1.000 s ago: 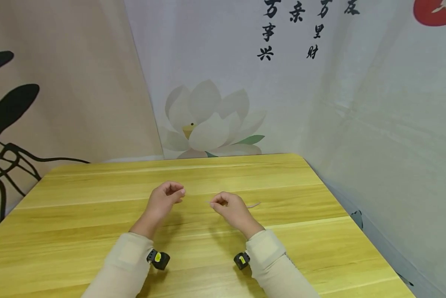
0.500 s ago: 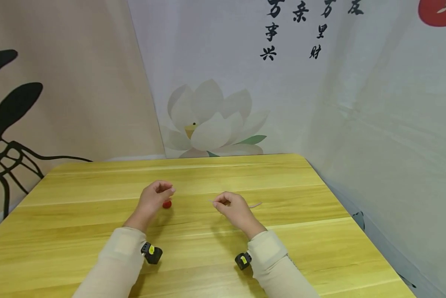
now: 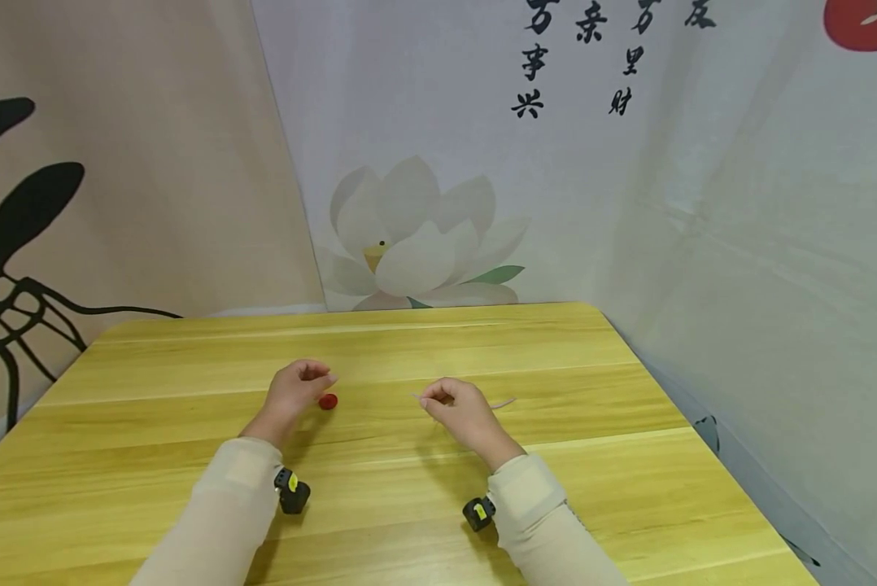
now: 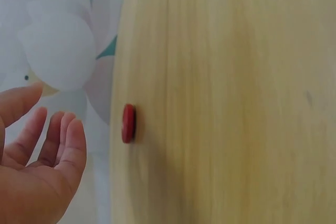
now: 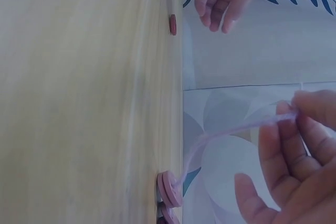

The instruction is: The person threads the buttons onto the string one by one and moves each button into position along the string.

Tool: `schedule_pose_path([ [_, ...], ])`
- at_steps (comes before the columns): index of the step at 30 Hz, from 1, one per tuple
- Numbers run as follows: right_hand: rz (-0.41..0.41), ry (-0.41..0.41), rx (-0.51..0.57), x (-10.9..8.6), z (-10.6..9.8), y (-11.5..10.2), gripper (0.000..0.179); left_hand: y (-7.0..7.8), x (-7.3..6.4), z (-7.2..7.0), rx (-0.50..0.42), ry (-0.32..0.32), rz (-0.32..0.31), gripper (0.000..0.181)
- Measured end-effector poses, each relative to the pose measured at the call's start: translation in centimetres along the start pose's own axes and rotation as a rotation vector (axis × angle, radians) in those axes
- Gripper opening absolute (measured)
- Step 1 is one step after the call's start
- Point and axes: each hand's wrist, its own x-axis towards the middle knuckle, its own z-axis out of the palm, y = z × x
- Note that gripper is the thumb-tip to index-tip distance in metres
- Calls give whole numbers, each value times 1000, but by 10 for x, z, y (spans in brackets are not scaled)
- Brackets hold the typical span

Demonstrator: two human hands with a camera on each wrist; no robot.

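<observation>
A red button (image 3: 328,401) lies flat on the table just under and beside my left hand (image 3: 290,397). In the left wrist view the red button (image 4: 128,123) appears edge-on, apart from the fingertips. The left hand's fingers (image 4: 73,145) are loosely bent and hold nothing. My right hand (image 3: 459,411) pinches a pale lilac string between thumb and forefinger. A short end of it pokes past the fingertips. In the right wrist view the string (image 5: 231,128) runs down to several pink buttons (image 5: 170,188) near the tabletop. In the head view, the right hand hides these buttons.
Both hands are above a light wooden table (image 3: 380,505). A curtain with a printed lotus (image 3: 424,236) hangs behind its far edge, and another white curtain (image 3: 761,244) stands along the right. A small black camera is strapped at each wrist.
My left hand has drawn left and slightly lower. The red button, out of sight a second ago, now shows on the table beside it. The right hand stays nearly still, pinching the string.
</observation>
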Motion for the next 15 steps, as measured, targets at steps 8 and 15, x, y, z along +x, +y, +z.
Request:
schedule_pose_path([
  [8,4,-6,0,-1,-1,-1,15,-7,0,-3,46,-49,19,35],
  [15,5,-9,-2,-1,0,0,18,-11,3,-6,108,-72,22,36],
])
